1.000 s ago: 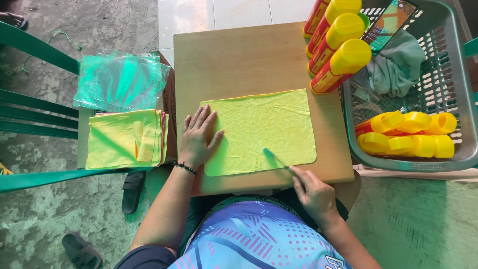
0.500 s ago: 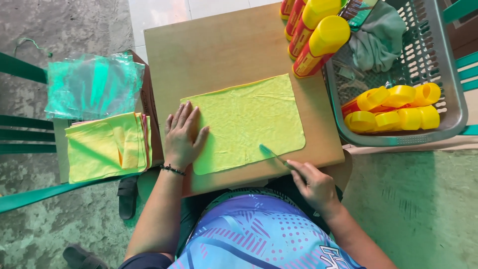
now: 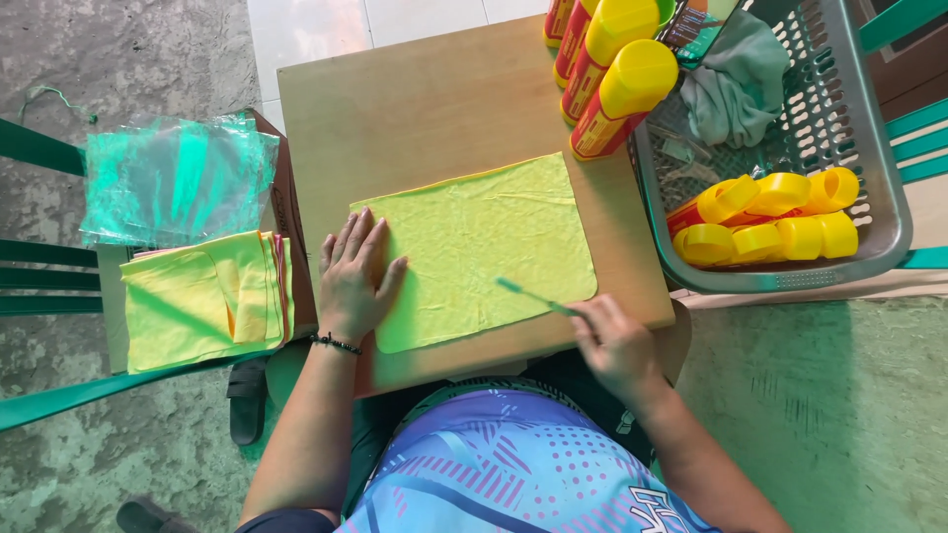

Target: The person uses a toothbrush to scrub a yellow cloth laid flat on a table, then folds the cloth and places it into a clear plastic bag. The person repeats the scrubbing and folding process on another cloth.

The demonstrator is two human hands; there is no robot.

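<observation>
A: So, where does the work stand?

B: One yellow cloth (image 3: 474, 252) lies spread flat on the wooden surface (image 3: 415, 109), unfolded. The left hand (image 3: 354, 281) presses its left edge, fingers spread flat. The right hand (image 3: 614, 341) pinches a thin green stick (image 3: 533, 294), its tip resting on the cloth's lower right part.

A: And what's left?

B: Plenty, I'd judge: a stack of yellow cloths (image 3: 202, 301) waits beside clear plastic bags (image 3: 173, 178) on the green chair (image 3: 39, 252), apparently unbagged.
</observation>
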